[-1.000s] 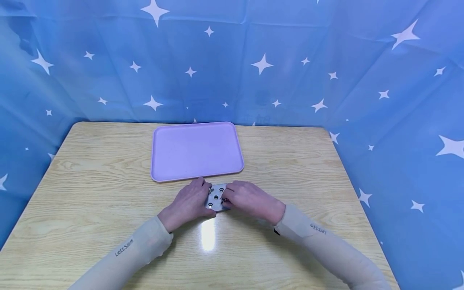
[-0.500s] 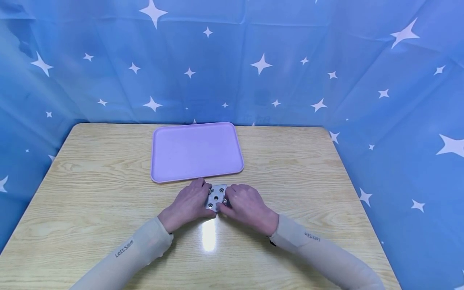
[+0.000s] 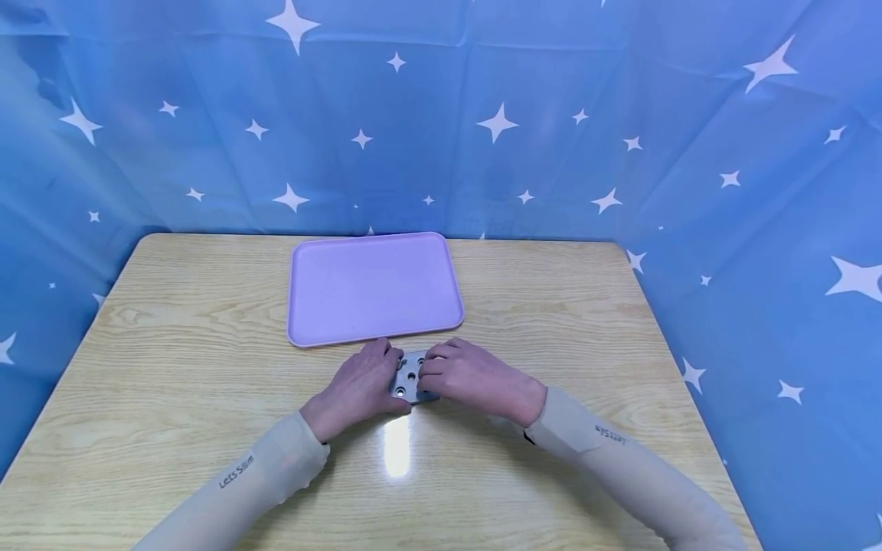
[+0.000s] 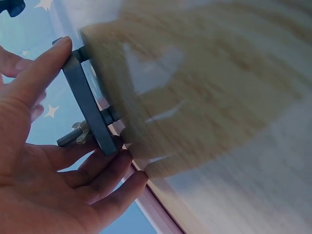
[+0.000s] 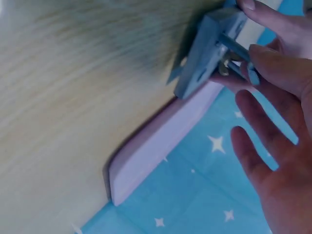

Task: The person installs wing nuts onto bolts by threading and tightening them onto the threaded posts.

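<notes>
A grey metal plate (image 3: 406, 383) with several round holes lies face up just above the table, near the tray's front edge. My left hand (image 3: 358, 380) grips its left side, thumb at the near edge and fingers at the far one. Dark round pieces (image 4: 111, 114) stick out beneath the plate in the left wrist view. A threaded bolt (image 4: 69, 137) with a brass-coloured nut (image 4: 82, 132) rises from its upper side. My right hand (image 3: 478, 378) reaches over the right side. In the right wrist view its thumb and fingers pinch a slender bolt (image 5: 234, 46) at the plate; the fingertips partly hide it.
A purple tray (image 3: 372, 291) lies behind the plate, with its front edge close to my left fingertips. The wood-grain table (image 3: 551, 306) reaches back to a blue curtain (image 3: 441, 115) with white stars.
My right hand closed in with its thumb over the plate's right part, then drew back and turned with fingers over the top. My left hand and the plate stay in place.
</notes>
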The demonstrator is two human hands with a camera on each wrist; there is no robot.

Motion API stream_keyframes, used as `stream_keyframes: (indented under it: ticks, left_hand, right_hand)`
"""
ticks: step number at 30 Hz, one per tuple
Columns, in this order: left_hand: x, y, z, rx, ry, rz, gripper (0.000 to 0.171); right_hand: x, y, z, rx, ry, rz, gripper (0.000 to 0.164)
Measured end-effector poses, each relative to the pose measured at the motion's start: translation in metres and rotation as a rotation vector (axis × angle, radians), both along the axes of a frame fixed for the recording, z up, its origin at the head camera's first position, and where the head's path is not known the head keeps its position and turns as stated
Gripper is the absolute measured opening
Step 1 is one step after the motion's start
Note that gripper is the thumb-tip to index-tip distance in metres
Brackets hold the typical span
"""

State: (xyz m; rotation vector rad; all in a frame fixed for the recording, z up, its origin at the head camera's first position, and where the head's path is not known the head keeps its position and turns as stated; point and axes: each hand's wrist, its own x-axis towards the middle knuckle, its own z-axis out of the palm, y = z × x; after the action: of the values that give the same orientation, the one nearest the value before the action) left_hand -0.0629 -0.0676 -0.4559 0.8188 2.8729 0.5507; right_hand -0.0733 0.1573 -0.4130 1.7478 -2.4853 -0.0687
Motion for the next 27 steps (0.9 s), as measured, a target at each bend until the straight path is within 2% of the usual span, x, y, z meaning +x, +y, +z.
stream_keyframes:
  ticks: [6, 13, 16, 20, 24, 27]
  left_hand:
    - [0.000, 0.001, -0.001, -0.007, 0.006, -0.004, 0.079]
    - [0.001, 0.002, -0.002, -0.008, 0.006, 0.002, 0.081]
    - [0.001, 0.002, -0.002, -0.014, 0.006, 0.004, 0.081]
    - [0.001, 0.002, -0.001, -0.011, 0.003, 0.009, 0.081]
    - [0.001, 0.002, -0.001, -0.009, 0.003, 0.008, 0.083]
    - [0.000, 0.000, 0.000, -0.014, 0.009, 0.003, 0.083]
  right_hand:
    - [0.002, -0.005, -0.011, -0.056, -0.004, -0.087, 0.009]
    - [0.012, -0.012, -0.020, -0.235, -0.209, -0.331, 0.014]
    - [0.017, -0.015, -0.023, -0.271, -0.249, -0.419, 0.019]
    - [0.021, -0.017, -0.026, -0.281, -0.228, -0.478, 0.024]
    - [0.022, -0.015, -0.025, -0.235, -0.140, -0.493, 0.033]
    - [0.017, -0.009, -0.016, -0.156, -0.127, -0.468, 0.058]
